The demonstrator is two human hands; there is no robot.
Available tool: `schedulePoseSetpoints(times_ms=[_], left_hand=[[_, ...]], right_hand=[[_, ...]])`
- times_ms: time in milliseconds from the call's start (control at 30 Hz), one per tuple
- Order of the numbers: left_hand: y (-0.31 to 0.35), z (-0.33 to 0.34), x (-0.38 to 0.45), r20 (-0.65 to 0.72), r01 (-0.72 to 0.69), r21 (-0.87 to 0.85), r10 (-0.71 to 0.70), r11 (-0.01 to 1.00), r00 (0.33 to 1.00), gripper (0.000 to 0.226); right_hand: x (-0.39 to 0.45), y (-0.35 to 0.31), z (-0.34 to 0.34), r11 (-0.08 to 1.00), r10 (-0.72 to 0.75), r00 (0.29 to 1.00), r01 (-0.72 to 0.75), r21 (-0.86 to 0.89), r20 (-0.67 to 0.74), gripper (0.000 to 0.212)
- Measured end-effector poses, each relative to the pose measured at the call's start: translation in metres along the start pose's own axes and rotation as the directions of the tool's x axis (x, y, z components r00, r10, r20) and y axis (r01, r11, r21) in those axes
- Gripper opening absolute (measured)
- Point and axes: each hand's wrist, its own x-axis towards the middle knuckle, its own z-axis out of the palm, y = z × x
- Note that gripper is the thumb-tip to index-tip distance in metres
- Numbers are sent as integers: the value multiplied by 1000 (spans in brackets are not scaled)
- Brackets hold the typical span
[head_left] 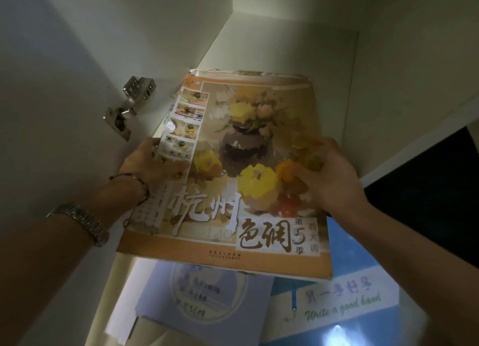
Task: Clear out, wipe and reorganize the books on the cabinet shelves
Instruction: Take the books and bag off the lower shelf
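Note:
A large orange art book [233,169] with a painted flower vase on its cover lies half inside the white cabinet shelf [261,52], its near end sticking out past the shelf edge. My left hand [147,164] grips the book's left edge, thumb on the cover. My right hand [329,174] presses on the cover's right side with fingers bent. More worn pages or books show under the art book at its far end [233,72].
A metal door hinge [129,104] sits on the cabinet's left wall. Below the art book lie a pale purple booklet [204,296] and a blue handwriting book [344,299]. A dark panel [427,190] stands at the right.

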Motion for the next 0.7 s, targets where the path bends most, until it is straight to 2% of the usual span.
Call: schedulePoseSetpoints(times_ms=[133, 300, 600, 700], left_hand=[[-3, -1, -14, 9, 34, -61, -34, 998, 999, 66], [-7, -1, -36, -24, 89, -202, -96, 975, 995, 66], [-8, -10, -81, -26, 135, -241, -146, 961, 989, 56], [-15, -15, -104, -32, 113, -243, -124, 963, 992, 67]], right_hand=[[-8, 2, -1, 990, -31, 999, 35, 137, -33, 41], [-25, 5, -5, 980, -65, 998, 67, 186, -18, 45], [-49, 7, -20, 963, -41, 997, 22, 269, 65, 49], [-66, 10, -19, 962, -46, 996, 23, 271, 78, 53]])
